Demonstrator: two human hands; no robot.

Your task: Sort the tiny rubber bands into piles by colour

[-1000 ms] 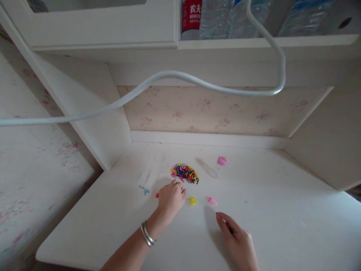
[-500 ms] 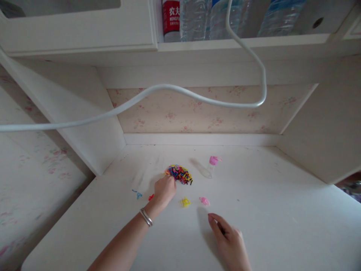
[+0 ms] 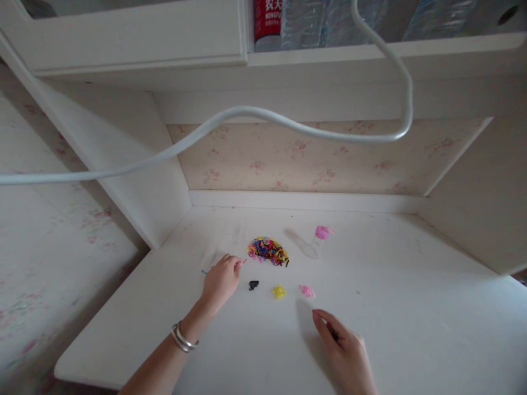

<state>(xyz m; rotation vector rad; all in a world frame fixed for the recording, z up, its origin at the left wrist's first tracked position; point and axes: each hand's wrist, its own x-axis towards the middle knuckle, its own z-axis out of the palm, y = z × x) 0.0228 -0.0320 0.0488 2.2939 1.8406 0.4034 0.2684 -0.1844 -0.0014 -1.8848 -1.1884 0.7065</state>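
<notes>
One reddish band (image 3: pixel 244 261), likely light and stretchy, best nipped by its edge, is pinched in the left hand (image 3: pixel 221 280) beside the bright pile (image 3: pixel 268 251), while the right hand's (image 3: pixel 345 351) tips meet, showing nothing.

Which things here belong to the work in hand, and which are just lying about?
Seemingly in the work:
- mixed pile
- black cluster
- yellow cluster
- pink cluster
- reddish piece held by left hand

Probably just about:
- pink-capped container
- shelf bottles
- white tube
</notes>
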